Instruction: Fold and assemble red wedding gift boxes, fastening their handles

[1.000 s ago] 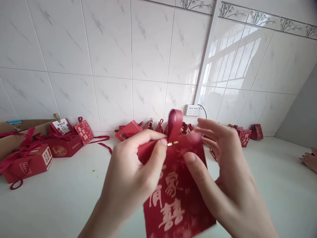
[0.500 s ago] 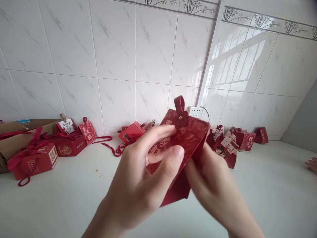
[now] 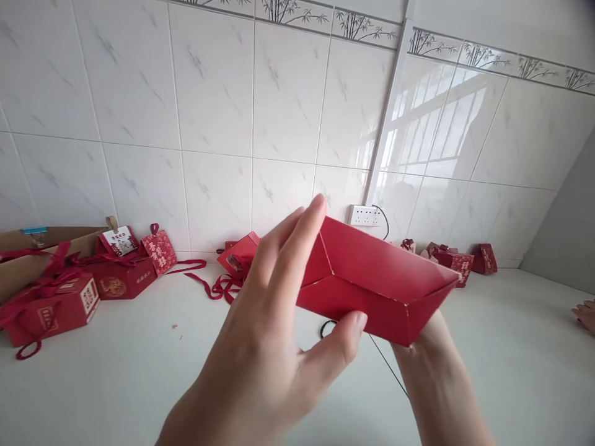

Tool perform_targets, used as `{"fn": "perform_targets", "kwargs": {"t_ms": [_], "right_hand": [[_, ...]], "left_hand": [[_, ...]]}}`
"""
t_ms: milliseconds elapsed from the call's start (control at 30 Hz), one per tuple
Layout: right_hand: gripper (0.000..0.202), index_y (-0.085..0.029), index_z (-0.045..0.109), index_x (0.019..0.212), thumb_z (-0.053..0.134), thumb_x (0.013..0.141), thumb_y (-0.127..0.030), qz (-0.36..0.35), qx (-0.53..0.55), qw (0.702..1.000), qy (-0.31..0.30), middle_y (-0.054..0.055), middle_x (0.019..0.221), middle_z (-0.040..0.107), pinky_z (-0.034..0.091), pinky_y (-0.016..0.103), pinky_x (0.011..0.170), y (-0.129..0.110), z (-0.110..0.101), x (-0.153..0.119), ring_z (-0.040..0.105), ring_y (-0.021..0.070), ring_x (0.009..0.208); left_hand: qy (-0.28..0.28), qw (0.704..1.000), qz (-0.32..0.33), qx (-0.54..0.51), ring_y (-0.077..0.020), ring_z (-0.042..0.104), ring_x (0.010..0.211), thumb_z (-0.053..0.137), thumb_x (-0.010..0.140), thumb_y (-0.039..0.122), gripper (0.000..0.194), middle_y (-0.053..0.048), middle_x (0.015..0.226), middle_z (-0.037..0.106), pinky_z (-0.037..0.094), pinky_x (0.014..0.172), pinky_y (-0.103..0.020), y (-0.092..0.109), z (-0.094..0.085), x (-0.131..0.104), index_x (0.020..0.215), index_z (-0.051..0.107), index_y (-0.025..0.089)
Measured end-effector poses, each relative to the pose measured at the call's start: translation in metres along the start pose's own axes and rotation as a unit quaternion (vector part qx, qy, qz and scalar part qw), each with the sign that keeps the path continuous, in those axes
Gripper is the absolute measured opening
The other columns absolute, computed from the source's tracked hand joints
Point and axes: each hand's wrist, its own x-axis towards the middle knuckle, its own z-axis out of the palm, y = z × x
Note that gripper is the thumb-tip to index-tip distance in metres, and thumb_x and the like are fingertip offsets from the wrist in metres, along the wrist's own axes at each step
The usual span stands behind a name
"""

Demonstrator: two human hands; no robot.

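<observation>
1. The left hand (image 3: 274, 334), at centre, was spread, its thumb standing well off from its fingers; it covered the left end of the red box (image 3: 376, 257).
2. The right hand (image 3: 432, 353) showed mostly as a wrist; its fingers were hidden behind the box, so their grip could not be told.
3. The box, right of centre, was tilted above the tabletop (image 3: 116, 390). Its smooth card panels met at sharp creases flecked with white, forming a shallow rectangular hollow.
4. Below it, a black loop (image 3: 328, 328) and a thin black cord (image 3: 390, 365) showed on the tabletop.
5. Left of centre, the left hand partly blocked a windowed box (image 3: 237, 255), with glossy red ribbon (image 3: 218, 287) coiled beside it.
6. At middle left stood a ribbon-tied box (image 3: 53, 310), a dark red box (image 3: 123, 279) and a small patterned box (image 3: 158, 251) with a loop on top, near a brown cardboard carton (image 3: 88, 234).
7. At middle right, more red boxes (image 3: 458, 266) stood near the glossy, marble-veined tiled wall (image 3: 209, 93).
8. At the far right edge showed another person's fingers (image 3: 584, 314).
</observation>
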Motion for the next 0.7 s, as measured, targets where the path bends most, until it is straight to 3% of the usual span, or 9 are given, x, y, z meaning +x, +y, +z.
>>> {"fn": "perform_targets", "kwargs": {"t_ms": [67, 133, 233, 300, 433, 567, 700], "right_hand": [[0.02, -0.029, 0.065, 0.084, 0.059, 0.086, -0.049, 0.096, 0.12, 0.988, 0.0, 0.002, 0.079, 0.072, 0.063, 0.036, 0.061, -0.01, 0.008, -0.004, 0.072, 0.0235, 0.074], [0.023, -0.028, 0.066, 0.08, 0.059, 0.086, -0.05, 0.156, 0.184, 0.969, -0.044, 0.003, 0.081, 0.073, 0.064, 0.038, 0.067, -0.019, 0.015, -0.004, 0.072, 0.0253, 0.08], [0.027, -0.027, 0.067, 0.077, 0.065, 0.078, -0.054, 0.187, 0.242, 0.945, -0.117, 0.006, 0.086, 0.074, 0.063, 0.043, 0.075, -0.021, 0.018, 0.002, 0.071, 0.0285, 0.084], [0.025, -0.027, 0.065, 0.075, 0.075, 0.068, -0.049, 0.199, 0.274, 0.935, -0.109, 0.004, 0.088, 0.074, 0.063, 0.042, 0.074, -0.016, 0.014, 0.007, 0.071, 0.028, 0.083], [0.026, -0.03, 0.062, 0.084, 0.075, 0.063, -0.023, 0.183, 0.301, 0.933, -0.069, -0.003, 0.086, 0.07, 0.058, 0.03, 0.055, -0.01, 0.002, 0.012, 0.068, 0.0191, 0.07], [0.026, -0.027, 0.055, 0.074, 0.063, 0.061, -0.005, 0.147, 0.289, 0.941, -0.094, -0.007, 0.081, 0.064, 0.045, 0.019, 0.042, -0.012, -0.007, 0.013, 0.058, 0.0108, 0.056], [0.02, -0.025, 0.051, 0.071, 0.06, 0.062, -0.01, 0.101, 0.255, 0.959, -0.073, -0.006, 0.073, 0.06, 0.052, 0.025, 0.049, -0.003, -0.007, 0.019, 0.06, 0.0137, 0.06]], "left_hand": [[0.006, 1.0, -0.009, -0.011, -0.0336, 0.041, 0.136, 0.069, 0.081, 0.031, 0.077, -0.001, 0.15, 0.039, 0.054, 0.098, -0.037, 0.0, -0.001, 0.0, 0.147, 0.029, 0.038], [0.012, 0.999, -0.019, -0.025, -0.0335, 0.043, 0.135, 0.069, 0.08, 0.03, 0.075, -0.001, 0.15, 0.04, 0.056, 0.096, -0.036, 0.0, -0.002, 0.001, 0.145, 0.032, 0.037], [-0.001, 0.999, -0.027, -0.047, -0.0325, 0.045, 0.133, 0.07, 0.079, 0.029, 0.075, 0.001, 0.15, 0.04, 0.057, 0.094, -0.036, -0.001, -0.004, 0.001, 0.144, 0.034, 0.04], [-0.011, 0.997, -0.034, -0.074, -0.0314, 0.046, 0.133, 0.069, 0.081, 0.032, 0.074, 0.003, 0.149, 0.04, 0.057, 0.095, -0.037, -0.001, -0.004, -0.001, 0.143, 0.031, 0.044], [0.022, 0.979, -0.098, -0.177, -0.031, 0.051, 0.128, 0.056, 0.09, 0.046, 0.064, -0.003, 0.143, 0.049, 0.055, 0.097, -0.043, -0.001, -0.003, -0.001, 0.146, 0.027, 0.037], [0.036, 0.967, -0.172, -0.182, -0.0319, 0.055, 0.124, 0.052, 0.091, 0.047, 0.053, -0.007, 0.136, 0.055, 0.056, 0.094, -0.043, 0.0, -0.008, 0.003, 0.14, 0.042, 0.029], [-0.014, 0.969, -0.152, -0.195, -0.0299, 0.059, 0.119, 0.056, 0.089, 0.038, 0.039, -0.006, 0.127, 0.062, 0.058, 0.094, -0.039, 0.005, -0.012, 0.006, 0.127, 0.058, 0.028]]}}
